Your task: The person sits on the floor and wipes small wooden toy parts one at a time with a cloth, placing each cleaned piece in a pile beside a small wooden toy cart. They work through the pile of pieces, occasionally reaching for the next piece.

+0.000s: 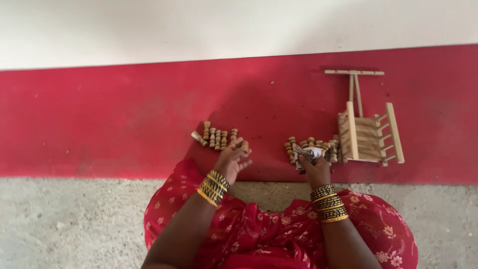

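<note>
While my left hand [232, 160] hovers half open at the near end of the left pegs [219, 138], fingers curled and gripping nothing I can make out, my right hand [313, 168] is closed around a crumpled cloth [307, 152] pressed against the right pegs [311, 146]. To do this well, I judge I should lift one peg at a time with my fingertips, so the neat row stays put, and keep the cloth bunched firmly. The left pegs lie side by side on the red mat [99, 119], each with its long axis running from 12 to 6 o'clock; one stray peg [198, 138] at their 9 o'clock side slants. A small wooden cart [369, 134] sits at 3 o'clock of my right hand, its handle pointing to 12.
</note>
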Available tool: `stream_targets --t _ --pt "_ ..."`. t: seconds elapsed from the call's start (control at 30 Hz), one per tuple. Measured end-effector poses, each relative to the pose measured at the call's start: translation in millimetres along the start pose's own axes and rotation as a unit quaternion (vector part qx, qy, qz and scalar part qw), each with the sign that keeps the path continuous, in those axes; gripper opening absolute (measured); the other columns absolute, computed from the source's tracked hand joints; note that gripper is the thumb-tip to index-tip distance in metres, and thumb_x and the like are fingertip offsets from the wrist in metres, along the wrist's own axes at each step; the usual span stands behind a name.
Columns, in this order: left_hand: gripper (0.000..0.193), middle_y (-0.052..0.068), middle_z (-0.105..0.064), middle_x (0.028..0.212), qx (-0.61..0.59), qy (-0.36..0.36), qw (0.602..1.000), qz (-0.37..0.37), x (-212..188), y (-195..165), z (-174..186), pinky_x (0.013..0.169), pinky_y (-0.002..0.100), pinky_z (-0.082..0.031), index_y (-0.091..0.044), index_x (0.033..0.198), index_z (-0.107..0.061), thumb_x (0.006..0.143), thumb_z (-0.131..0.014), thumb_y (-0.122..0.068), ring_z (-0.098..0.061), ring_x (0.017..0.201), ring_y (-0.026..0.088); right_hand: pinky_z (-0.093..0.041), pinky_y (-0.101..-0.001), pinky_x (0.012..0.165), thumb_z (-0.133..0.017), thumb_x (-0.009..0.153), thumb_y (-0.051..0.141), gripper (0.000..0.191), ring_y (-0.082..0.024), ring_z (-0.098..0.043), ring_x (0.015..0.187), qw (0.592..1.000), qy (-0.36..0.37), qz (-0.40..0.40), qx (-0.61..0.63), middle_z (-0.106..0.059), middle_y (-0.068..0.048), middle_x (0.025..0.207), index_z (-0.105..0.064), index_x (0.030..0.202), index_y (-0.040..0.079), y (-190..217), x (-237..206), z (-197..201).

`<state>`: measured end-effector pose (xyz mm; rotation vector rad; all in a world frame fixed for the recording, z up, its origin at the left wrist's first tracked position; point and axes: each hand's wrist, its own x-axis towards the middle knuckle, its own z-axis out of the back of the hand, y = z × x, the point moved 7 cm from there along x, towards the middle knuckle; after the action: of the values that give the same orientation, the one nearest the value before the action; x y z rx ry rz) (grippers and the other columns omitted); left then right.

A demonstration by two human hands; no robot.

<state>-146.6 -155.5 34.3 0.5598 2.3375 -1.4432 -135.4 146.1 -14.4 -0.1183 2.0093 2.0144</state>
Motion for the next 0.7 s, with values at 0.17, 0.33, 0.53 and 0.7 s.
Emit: stream_targets --t 0.17,0.33,0.53,0.7 --pt "0.075 0.01 -0.068 0.116 -0.123 0.059 0.991 0.001 -33.9 6.6 -24.6 0.086 0.038 -0.06 0.001 0.14 -0.049 0.08 -0.079 -0.032 -0.067 0.103 0.022 -0.056 -0.0277 0.051 -0.072 0.096 0.022 0.026 -0.012 -0.067 0.06 0.997 0.001 -0.011 -0.072 -0.073 -0.01 0.08 -0.071 0.102 -0.003 -4.7 3.1 -0.6" --pt "0.078 0.003 -0.067 0.127 -0.072 0.098 0.992 0.026 -9.9 27.1 -50.3 0.096 0.034 -0.055 -0.011 0.14 -0.049 0.073 -0.082 -0.033 -0.067 0.11 0.015 -0.053 -0.0252 0.056 -0.072 0.096 0.025 0.026 -0.009 -0.066 0.07 0.999 -0.016 0.025 0.013 -0.075 -0.005 0.088 -0.073 0.108 0.002 29.8 -18.8 -10.7" --pt "0.071 0.011 -0.067 0.128 -0.084 0.293 0.952 0.021 -15.0 47.3 -92.7 0.11 0.038 -0.052 0.002 0.133 -0.06 0.075 -0.089 -0.025 -0.064 0.116 0.018 -0.06 -0.0298 0.061 -0.072 0.094 0.021 0.024 -0.015 -0.072 0.078 0.933 -0.084 0.274 -0.217 -0.075 -0.01 0.094 -0.071 0.108 0.001 97.6 -66.4 -50.4" --pt "0.058 0.01 -0.064 0.125 -0.069 0.265 0.961 -0.038 -19.9 42.7 -94.8 0.112 0.043 -0.052 0.001 0.124 -0.059 0.083 -0.088 -0.027 -0.064 0.118 0.021 -0.058 -0.0321 0.057 -0.071 0.095 0.018 0.019 -0.017 -0.072 0.07 0.956 -0.083 0.179 -0.215 -0.074 -0.008 0.085 -0.069 0.104 0.001 97.3 -58.0 -55.4"
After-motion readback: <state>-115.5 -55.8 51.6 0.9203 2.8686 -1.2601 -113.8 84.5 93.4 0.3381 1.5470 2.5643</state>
